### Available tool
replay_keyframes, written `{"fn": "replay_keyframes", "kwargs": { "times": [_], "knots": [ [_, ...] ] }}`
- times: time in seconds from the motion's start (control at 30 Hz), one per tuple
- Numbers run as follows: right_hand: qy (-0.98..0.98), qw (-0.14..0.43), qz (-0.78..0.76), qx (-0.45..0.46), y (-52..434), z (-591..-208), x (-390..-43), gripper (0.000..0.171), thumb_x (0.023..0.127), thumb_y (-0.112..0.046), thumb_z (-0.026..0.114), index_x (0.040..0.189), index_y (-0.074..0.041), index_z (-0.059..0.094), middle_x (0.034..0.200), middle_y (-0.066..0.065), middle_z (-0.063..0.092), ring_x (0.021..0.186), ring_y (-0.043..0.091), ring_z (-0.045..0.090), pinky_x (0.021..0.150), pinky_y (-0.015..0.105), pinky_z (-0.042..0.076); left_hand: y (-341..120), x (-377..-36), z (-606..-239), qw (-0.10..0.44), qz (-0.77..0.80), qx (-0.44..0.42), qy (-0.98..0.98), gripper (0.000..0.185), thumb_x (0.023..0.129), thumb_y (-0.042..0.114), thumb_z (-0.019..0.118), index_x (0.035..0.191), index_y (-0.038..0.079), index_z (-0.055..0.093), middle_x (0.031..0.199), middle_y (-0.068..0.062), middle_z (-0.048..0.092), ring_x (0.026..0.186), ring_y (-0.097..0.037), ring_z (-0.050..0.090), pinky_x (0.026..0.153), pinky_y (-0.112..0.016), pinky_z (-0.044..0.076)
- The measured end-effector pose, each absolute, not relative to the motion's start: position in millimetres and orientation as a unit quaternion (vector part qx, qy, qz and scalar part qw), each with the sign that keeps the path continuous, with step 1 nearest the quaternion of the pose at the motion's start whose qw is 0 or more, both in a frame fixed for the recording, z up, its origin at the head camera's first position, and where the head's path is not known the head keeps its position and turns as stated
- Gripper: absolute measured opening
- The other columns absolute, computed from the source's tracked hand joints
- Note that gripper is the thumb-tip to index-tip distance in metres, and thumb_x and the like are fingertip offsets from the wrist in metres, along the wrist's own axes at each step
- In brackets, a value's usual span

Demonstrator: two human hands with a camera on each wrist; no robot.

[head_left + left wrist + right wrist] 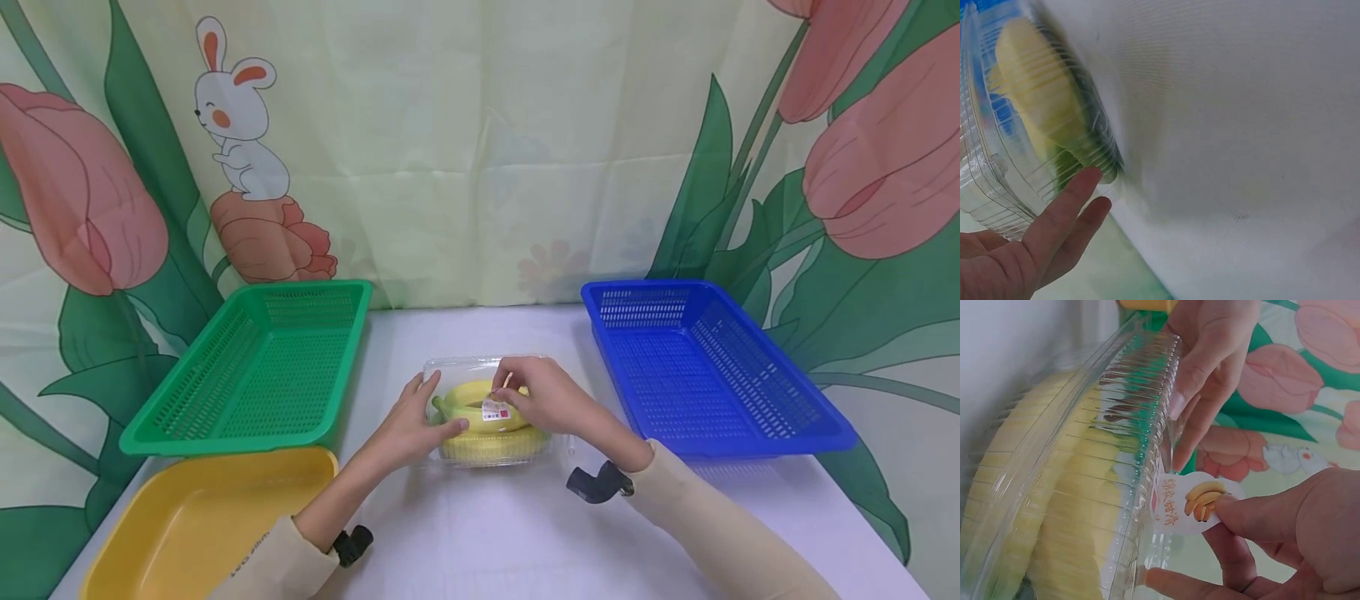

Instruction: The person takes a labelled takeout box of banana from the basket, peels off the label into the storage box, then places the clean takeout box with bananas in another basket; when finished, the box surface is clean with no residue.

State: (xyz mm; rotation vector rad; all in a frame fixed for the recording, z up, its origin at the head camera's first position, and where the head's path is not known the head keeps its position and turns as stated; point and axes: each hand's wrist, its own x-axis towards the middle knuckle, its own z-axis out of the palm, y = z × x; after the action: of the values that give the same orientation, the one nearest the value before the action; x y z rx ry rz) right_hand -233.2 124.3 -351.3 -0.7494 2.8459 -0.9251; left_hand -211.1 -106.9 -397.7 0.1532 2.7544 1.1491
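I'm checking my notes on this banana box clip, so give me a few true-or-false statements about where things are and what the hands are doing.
1. The clear box holds yellow bananas. True.
2. The right hand pinches the label on the box. True.
3. The box sits inside the blue basket. False: it stands on the white table, between the blue basket and the green basket.
4. The left hand rests in the yellow tray. False: it touches the box's left side.
5. The green basket holds fruit. False: nothing shows in it.
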Motion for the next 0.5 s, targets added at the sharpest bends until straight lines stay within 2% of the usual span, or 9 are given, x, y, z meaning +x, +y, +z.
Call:
{"fn": "replay_keyframes", "kwargs": {
  "times": [0.5],
  "knots": [
    [0.9, 0.056, -0.326, -0.284, 133.3, -351.8, -236.2, 0.008, 0.102, -0.009, 0.068, 0.097, -0.014, 0.065, 0.093, 0.004, 0.077, 0.081, 0.012, 0.063, 0.07, 0.026, 0.048, -107.2, -210.4, -396.4, 0.079, 0.382, 0.051, 0.92, 0.095, 0.094, 0.043, 0.079, 0.168, 0.01, 0.03, 0.175, -0.026, 0.018, 0.157, -0.054, 0.031, 0.118, -0.075, 0.037]
  ]
}}
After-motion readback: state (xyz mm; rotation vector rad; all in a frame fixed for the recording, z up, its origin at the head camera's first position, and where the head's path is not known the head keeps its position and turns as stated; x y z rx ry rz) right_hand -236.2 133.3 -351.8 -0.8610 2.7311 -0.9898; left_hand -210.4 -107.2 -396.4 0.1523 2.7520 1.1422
